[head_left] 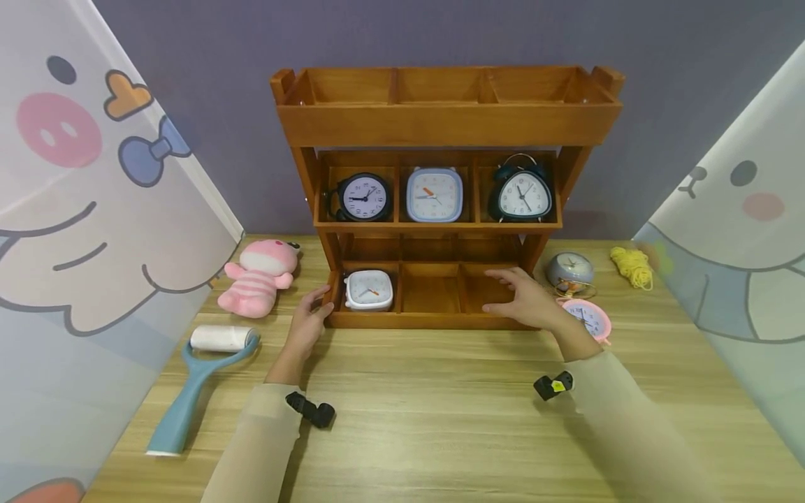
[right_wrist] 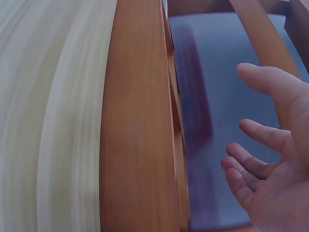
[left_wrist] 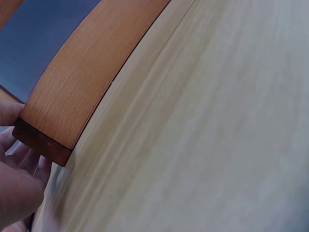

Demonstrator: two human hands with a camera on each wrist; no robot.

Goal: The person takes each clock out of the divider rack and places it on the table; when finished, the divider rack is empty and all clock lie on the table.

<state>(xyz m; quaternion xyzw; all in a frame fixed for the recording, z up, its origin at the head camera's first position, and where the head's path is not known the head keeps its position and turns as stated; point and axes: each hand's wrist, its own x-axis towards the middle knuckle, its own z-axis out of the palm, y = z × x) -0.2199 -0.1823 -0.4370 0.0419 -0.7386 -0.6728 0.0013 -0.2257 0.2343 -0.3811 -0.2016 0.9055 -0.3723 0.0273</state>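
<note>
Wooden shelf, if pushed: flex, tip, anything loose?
The wooden shelf would likely feel stiff, given its solid-looking boards. Pushed high, it might tip, standing tall on the table. The white clock at bottom left could slide, since no fastening shows.

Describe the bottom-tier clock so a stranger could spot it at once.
Find the brown wooden shelf on the table. At the left end of its bottom tier sits a rounded-square white clock, the only clock in that tier.
</note>
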